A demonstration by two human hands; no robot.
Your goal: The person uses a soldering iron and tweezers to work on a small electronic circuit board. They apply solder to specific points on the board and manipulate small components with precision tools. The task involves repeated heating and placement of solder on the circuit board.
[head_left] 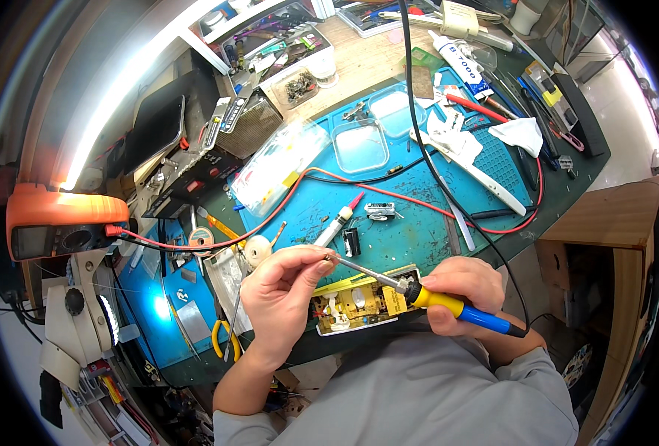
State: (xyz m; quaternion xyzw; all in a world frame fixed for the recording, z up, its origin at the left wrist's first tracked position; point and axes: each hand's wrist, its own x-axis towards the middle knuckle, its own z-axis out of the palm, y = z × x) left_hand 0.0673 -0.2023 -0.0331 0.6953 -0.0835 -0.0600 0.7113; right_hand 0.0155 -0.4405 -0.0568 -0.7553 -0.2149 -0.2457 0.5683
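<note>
Cluttered repair counter (419,223) under a blue work mat, with an orange multimeter (62,223) far left beneath a bright strip lamp and red leads snaking across. Left hand (281,290) pinches a thin strand, likely solder, right at the iron's tip. Between the hands sits the open yellow circuit board (355,305) at the counter's near edge. Right hand (459,293) is closed around the soldering iron (448,305), tip angled up-left. Risk, as I judge it: fingertips so near hot metal could burn, and the black cord could snag. Right side shows a wooden cabinet and pale floor.
</note>
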